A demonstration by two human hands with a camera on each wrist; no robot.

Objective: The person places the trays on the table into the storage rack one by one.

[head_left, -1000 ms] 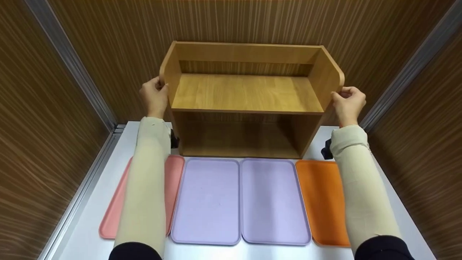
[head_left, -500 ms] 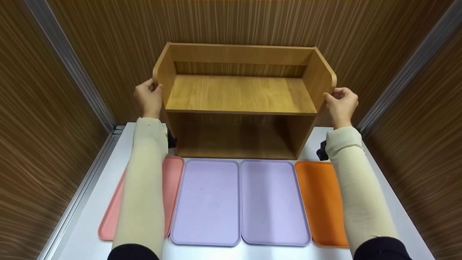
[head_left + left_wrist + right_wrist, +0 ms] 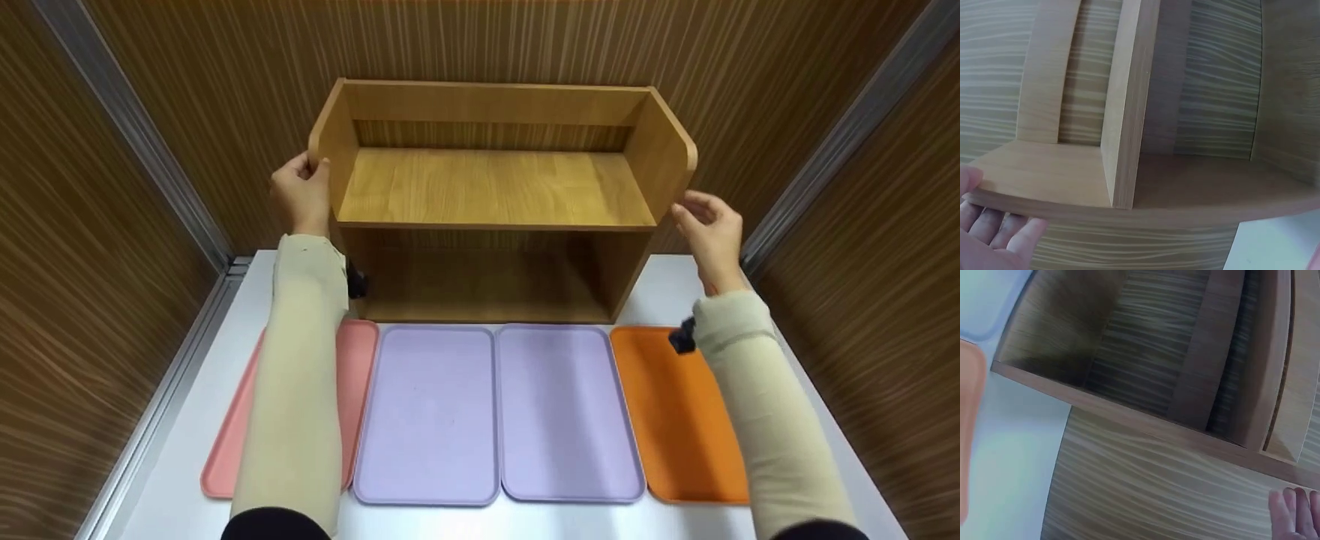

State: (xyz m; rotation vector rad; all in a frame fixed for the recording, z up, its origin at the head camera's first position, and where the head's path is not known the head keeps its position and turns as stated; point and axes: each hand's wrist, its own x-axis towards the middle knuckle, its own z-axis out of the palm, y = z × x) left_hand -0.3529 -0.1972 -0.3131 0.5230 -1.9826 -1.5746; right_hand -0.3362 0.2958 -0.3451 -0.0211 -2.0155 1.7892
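Observation:
A two-tier wooden desk shelf (image 3: 495,187) stands at the back, with an upper board between two rounded side panels. My left hand (image 3: 301,196) pinches the front edge of its left side panel (image 3: 334,142). The left wrist view has the thumb (image 3: 970,178) on the inner face of the panel and the fingers (image 3: 1008,228) beneath on the outer face. By the right side panel (image 3: 664,154), my right hand (image 3: 712,236) is loosely bent with nothing in it. Its fingertips (image 3: 1296,495) sit just outside the panel edge in the right wrist view.
In front of the shelf lies a row of trays: a pink tray (image 3: 356,397) partly under the left sleeve, two lilac trays (image 3: 426,412), and an orange tray (image 3: 690,420). They lie on a white table (image 3: 671,289). Wood-grain walls (image 3: 480,37) enclose the back and sides.
The shelf shifted left with both hands on it, mostly in the first half second. Since then my right hand has come off the right panel, moving slightly down; the left keeps its grip.

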